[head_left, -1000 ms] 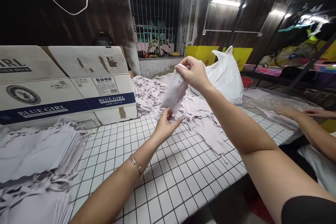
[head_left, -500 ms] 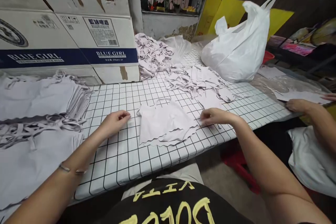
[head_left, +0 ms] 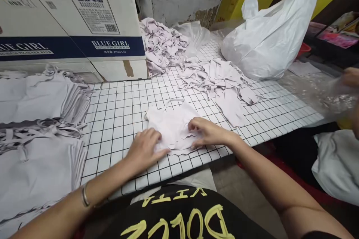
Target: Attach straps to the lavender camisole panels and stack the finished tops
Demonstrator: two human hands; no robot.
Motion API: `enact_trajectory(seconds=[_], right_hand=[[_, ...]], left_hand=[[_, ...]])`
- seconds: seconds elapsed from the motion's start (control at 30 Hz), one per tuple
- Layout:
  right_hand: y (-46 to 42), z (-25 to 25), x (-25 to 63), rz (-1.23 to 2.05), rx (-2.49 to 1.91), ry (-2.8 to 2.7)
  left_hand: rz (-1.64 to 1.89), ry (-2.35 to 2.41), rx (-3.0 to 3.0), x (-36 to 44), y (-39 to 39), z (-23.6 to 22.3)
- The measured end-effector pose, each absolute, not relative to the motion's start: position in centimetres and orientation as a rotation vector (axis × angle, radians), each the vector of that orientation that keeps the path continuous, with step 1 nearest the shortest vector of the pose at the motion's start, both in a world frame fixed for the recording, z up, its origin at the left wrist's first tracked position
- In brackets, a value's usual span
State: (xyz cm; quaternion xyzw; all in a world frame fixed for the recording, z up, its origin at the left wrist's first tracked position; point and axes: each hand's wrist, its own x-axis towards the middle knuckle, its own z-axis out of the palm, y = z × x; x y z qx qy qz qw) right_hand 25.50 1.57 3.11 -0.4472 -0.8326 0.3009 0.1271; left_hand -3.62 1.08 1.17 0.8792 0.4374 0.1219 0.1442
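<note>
A small pale pink cloth piece (head_left: 171,121) with a strap loop lies flat on the white grid-patterned table (head_left: 123,108) close to its front edge. My left hand (head_left: 146,149) rests on its lower left corner with the fingers stretched flat. My right hand (head_left: 206,132) presses on its right edge, fingers bent and pinched on the hem. A loose heap of similar pink pieces (head_left: 215,78) lies behind the cloth, and a bigger crumpled pile (head_left: 161,44) sits farther back.
Stacks of flattened pink pieces (head_left: 39,119) fill the table's left side. Two Blue Girl cardboard boxes (head_left: 84,26) stand at the back left. A white plastic bag (head_left: 269,37) bulges at the back right. Another person's blurred hand (head_left: 352,78) holds clear plastic (head_left: 316,89) at the right.
Both my hands have moved inward onto the cloth piece, which lay between them untouched half a second ago. The other person's hand lifted off the table with clear plastic.
</note>
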Motion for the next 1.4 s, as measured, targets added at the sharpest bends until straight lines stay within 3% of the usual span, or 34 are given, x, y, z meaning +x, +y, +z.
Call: enact_trajectory(seconds=[0.1,0.2,0.33,0.47,0.57,0.7,0.83,0.97,1.1,1.23,1.4], right_hand=[[0.2,0.9,23.0,0.538,-1.216,-2.568],[1.6,0.2,20.8,0.407,-1.139,-2.587],[3.7,4.1,20.6,0.420,-1.265,-2.244],[4.9,9.2,21.9,0.167,-1.395,-2.058],[5.2,9.4,21.5,0.319,-1.296,-2.267],[5.4,5.0,19.3,0.610,-0.981,-2.750],[6.0,1.5,18.6,0.603,-0.851,-2.878],[6.6,1.5,18.9,0.474,-0.803,-2.781],[6.8,5.3,18.4,0.456,-0.993,-2.321],[7.9,12.3,19.8,0.433,-1.162,-1.910],[11.7,18.6,26.2,0.487,-1.460,-1.607]], left_hand=[[0.350,1.266,2.511,-3.2,-2.2,0.4],[0.501,1.208,2.496,-1.6,-3.3,0.1],[0.576,1.030,2.452,0.8,-3.5,-0.4],[0.379,1.095,2.512,2.3,-2.9,-1.3],[0.304,1.086,2.577,2.4,-2.7,-1.5],[0.392,1.016,2.700,1.8,-4.1,-1.9],[0.481,1.010,2.757,0.6,-5.7,-2.7],[0.509,1.003,2.711,0.3,-6.3,-2.8],[0.470,1.073,2.632,1.5,-5.5,-2.4],[0.395,1.137,2.574,0.7,-2.5,-1.1],[0.456,1.095,2.446,-6.0,4.6,4.4]])
